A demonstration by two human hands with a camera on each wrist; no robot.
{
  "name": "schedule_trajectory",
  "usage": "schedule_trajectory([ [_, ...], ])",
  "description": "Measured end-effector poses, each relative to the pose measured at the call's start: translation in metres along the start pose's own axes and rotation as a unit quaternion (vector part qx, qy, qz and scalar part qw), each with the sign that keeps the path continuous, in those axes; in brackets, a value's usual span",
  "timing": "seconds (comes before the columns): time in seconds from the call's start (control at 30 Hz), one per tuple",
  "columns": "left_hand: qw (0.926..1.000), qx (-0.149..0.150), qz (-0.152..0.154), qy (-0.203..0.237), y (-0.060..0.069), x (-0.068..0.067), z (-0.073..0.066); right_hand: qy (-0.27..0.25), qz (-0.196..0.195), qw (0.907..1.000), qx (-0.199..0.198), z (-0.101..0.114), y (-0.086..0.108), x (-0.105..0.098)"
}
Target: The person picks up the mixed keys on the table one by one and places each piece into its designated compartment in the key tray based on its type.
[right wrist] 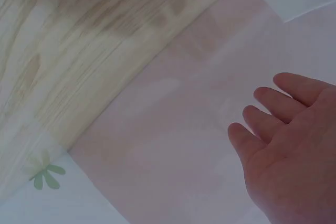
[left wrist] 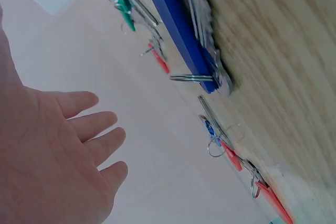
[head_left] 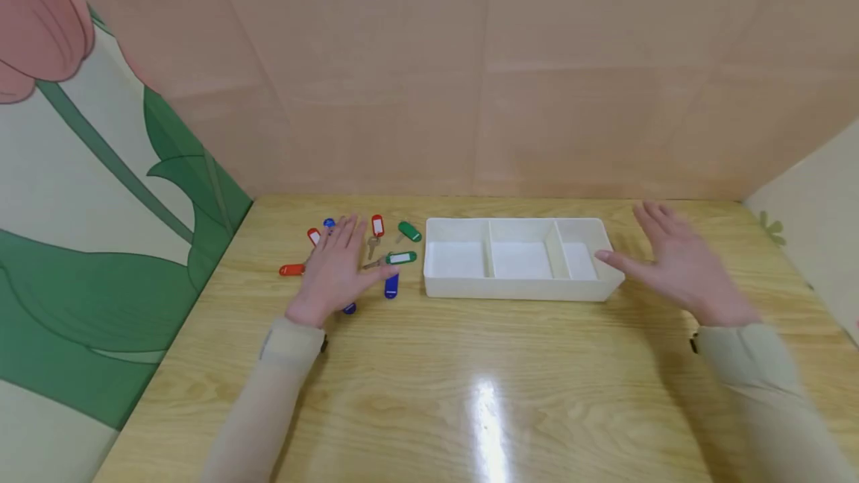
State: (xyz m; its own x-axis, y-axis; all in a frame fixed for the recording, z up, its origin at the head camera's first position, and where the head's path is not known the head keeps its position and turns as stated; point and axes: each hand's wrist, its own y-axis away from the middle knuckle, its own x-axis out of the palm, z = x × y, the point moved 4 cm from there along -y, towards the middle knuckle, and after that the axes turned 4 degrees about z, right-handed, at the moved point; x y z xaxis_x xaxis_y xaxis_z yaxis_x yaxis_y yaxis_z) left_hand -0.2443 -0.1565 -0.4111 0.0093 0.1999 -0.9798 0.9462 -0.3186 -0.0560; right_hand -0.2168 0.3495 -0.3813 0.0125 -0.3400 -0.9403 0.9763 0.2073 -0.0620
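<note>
My left hand (head_left: pixel 338 268) hovers with its fingers stretched out over a group of keys with coloured tags, partly hiding them. Around it lie red tags (head_left: pixel 378 225), green tags (head_left: pixel 401 258) and blue tags (head_left: pixel 391 285). In the left wrist view, a blue tag with its key (left wrist: pixel 181 32) is close to the camera, apart from the palm. A white tray (head_left: pixel 523 289) with three compartments stands to the right of the keys. Past the tray's right end, my right hand (head_left: pixel 687 270) is held in the air, fingers straight and thumb spread. Neither hand holds anything.
The wooden table (head_left: pixel 429 379) carries the keys and the tray near its back edge. A pinkish backdrop (head_left: pixel 483 80) rises behind it. To the left stands a panel with painted leaves (head_left: pixel 74 311), and a pale wall (head_left: pixel 819 207) is on the right.
</note>
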Motion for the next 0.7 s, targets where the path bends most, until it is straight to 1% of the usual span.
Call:
schedule_trajectory([
  [0.1,1.0,0.008,-0.004,0.0,0.001,0.0,-0.002,-0.007,0.017,0.9998,-0.001,0.008,0.001,0.005],
  [0.23,0.9995,0.022,-0.009,0.019,0.003,-0.001,-0.007,-0.017,0.031,0.9994,-0.004,0.016,0.001,0.013],
  [0.33,0.9988,0.031,-0.008,0.037,0.003,-0.002,-0.012,-0.015,0.023,0.9996,-0.011,0.019,0.0,0.019],
  [0.5,0.9981,0.044,-0.012,0.041,0.001,-0.004,-0.019,-0.011,0.017,0.9996,-0.022,0.027,-0.001,0.025],
  [0.6,0.9976,0.046,-0.01,0.05,-0.002,-0.004,-0.022,-0.008,0.017,0.9994,-0.028,0.03,-0.001,0.028],
  [0.7,0.9978,0.042,-0.001,0.051,-0.005,-0.004,-0.023,-0.006,0.015,0.9994,-0.031,0.032,-0.001,0.031],
])
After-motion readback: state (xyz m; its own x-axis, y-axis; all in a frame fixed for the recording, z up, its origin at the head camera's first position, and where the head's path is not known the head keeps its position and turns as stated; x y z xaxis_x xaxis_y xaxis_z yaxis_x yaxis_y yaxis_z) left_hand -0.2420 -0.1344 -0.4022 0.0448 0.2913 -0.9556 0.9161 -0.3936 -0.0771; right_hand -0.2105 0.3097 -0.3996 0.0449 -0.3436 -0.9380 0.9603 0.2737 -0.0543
